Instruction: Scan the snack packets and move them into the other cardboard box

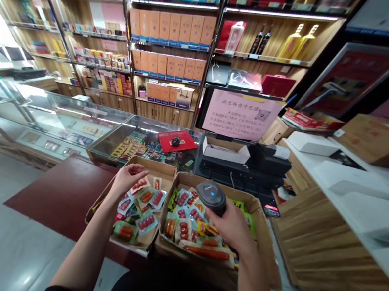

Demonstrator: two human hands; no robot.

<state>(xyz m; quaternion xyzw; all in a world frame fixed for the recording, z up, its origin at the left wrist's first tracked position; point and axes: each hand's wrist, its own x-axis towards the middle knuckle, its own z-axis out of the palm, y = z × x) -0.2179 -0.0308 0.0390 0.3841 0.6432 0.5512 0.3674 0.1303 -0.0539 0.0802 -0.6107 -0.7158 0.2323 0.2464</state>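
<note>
My right hand [231,222] is wrapped round a dark grey handheld scanner [211,196] with a small blue light, above the right cardboard box [265,233]. That box holds several packets of small sausages and one long sausage packet [206,252]. Over the upper left part of the left cardboard box [155,165] is my left hand [129,178], its fingers curled together at the edge of a sausage packet [139,185]. Whether the fingers grip that packet is hard to make out. More sausage packets [147,222] lie in the left box.
Behind the boxes stand a glass counter [105,137] with a red card [177,141] on it, a screen with a pink sign [235,116], and a white open box [225,151]. White boxes [372,184] sit on the right counter. Stocked shelves line the back wall.
</note>
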